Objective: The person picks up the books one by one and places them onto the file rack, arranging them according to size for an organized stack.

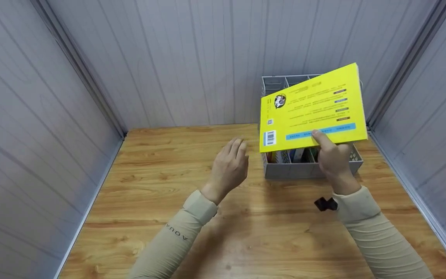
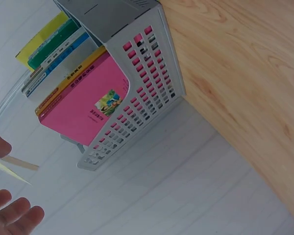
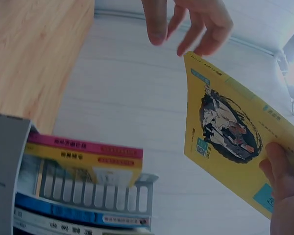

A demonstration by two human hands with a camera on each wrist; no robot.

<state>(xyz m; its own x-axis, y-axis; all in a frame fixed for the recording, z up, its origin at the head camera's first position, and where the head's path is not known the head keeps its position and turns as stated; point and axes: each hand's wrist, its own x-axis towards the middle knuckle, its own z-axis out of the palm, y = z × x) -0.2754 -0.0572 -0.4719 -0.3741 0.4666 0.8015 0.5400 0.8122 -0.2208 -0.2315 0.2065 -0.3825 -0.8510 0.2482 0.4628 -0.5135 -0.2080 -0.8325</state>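
Note:
My right hand (image 1: 335, 164) holds a yellow book (image 1: 316, 110) by its near edge, thumb on the cover with the blue strip. The book is tilted above a grey file rack (image 1: 298, 171) and covers much of it. In the right wrist view, the cover bears a dark animal drawing. Left of the book, my left hand (image 1: 229, 166) is raised with its fingers extended. In the right wrist view, the left fingertips (image 3: 203, 49) are close to a corner of the book; whether they touch it I cannot tell.
The rack has several compartments. In it stand a pink book (image 2: 83, 103), a yellow one (image 3: 83, 164), a blue one (image 3: 78, 210) and others. Grey panel walls (image 1: 207, 58) enclose the wooden table (image 1: 161, 186) at the back and sides.

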